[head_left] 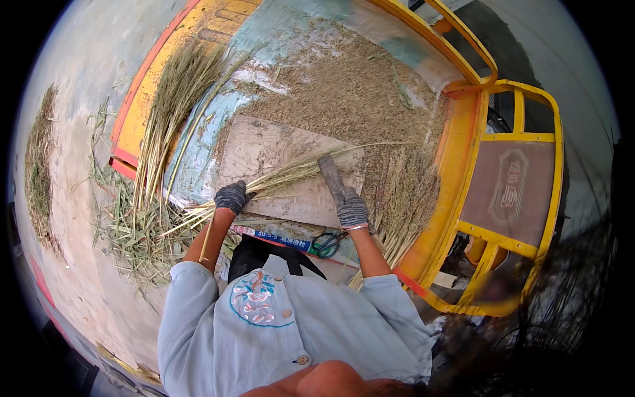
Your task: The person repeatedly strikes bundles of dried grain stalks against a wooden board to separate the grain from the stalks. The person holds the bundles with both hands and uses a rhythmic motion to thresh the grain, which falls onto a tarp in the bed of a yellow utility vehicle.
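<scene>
My left hand (233, 198), in a grey knit glove, is closed round a small bundle of long grassy stalks (281, 177). Their seed heads lie to the right across a wooden board (254, 147), and the cut ends stick out at the lower left. In my right hand (352, 210), gloved alike, is a short, flat, grey-brown bar (330, 172). Its far end rests on or just above the seed heads; I cannot tell which. Loose brown seed (350, 86) covers the sheet beyond the board.
Uncombed-looking stalks (173, 106) are heaped at the left on a yellow cart bed (159, 59). More seed-headed stalks (403, 192) lie at the right, beside a yellow metal frame (476, 165). Green-handled scissors (325, 245) sit near my body. Leaves (142, 231) litter the floor.
</scene>
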Demonstrator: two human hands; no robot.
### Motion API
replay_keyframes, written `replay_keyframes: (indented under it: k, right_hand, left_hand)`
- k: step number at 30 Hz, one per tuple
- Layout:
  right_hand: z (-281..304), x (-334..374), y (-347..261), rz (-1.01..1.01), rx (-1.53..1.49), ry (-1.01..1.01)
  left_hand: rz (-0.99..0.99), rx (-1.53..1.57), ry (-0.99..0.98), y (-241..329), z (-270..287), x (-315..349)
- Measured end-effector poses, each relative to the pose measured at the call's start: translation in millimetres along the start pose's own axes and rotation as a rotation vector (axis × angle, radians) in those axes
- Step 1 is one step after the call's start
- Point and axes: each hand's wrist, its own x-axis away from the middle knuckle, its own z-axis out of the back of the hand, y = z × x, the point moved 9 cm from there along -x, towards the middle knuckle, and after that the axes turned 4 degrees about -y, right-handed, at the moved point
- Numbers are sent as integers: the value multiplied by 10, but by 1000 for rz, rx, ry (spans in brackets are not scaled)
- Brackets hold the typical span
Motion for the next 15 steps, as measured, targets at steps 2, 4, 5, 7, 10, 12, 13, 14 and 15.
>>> replay_keyframes:
  k: [2,4,5,7,10,12,13,14,15]
  right_hand:
    - [-143,231,-185,12,-65,11]
    - [-338,419,-39,-107,-127,33]
    - [-408,515,29,-156,-162,48]
    - [-449,695,247,-261,-214,120]
    - [-491,875,460,-397,-323,138]
    - [-448,937,511,-420,-369,153]
    - [-461,948,534,-406,-360,154]
    - [-506,950,578,-395,-357,162]
    - [-523,943,595,-383,-351,172]
  left_hand:
    - [-21,26,17,-42,-48,-6]
    - [0,76,8,1,58,104]
    - [1,100,61,-28,91,188]
    - [-16,-9,111,110,64,305]
    - [-30,-56,145,85,-127,274]
    - [-43,-9,178,60,-318,182]
    - [-51,8,131,46,-448,164]
    - [-65,20,88,69,-513,153]
    - [-81,34,45,91,-595,131]
